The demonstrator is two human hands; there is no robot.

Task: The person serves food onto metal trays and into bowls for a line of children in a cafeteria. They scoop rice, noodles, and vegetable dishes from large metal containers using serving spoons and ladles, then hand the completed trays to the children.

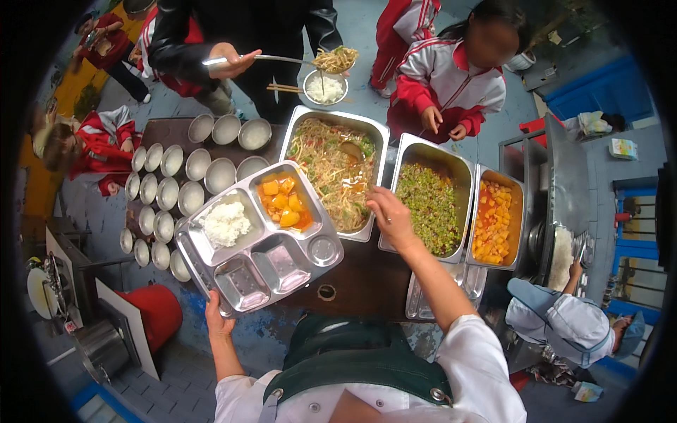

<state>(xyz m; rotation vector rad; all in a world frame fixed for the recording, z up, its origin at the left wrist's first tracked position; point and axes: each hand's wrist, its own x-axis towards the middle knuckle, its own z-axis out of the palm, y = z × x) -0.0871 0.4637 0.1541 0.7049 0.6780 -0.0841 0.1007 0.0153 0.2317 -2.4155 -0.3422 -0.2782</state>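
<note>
My left hand (219,314) grips the lower left corner of a stainless steel compartment tray (246,248), held tilted over the table. White rice (226,224) fills its upper left compartment; orange chunks in sauce (283,198) fill the one beside it. Its three other hollows hold no food. My right hand (390,215) has curled fingers at the right rim of a steel pan of noodles (330,180). A ladle's bowl (350,150) lies in the noodles; whether my fingers hold its handle is unclear. Right of my hand stands a pan of chopped green vegetables (428,206).
Many metal bowls (166,193) stand in rows at left. A pan of orange chunks (494,224) is at right, with more trays (460,285) below. Across the table, a person (227,58) holds a spoon of noodles above a rice bowl (323,87); another person (449,79) stands nearby.
</note>
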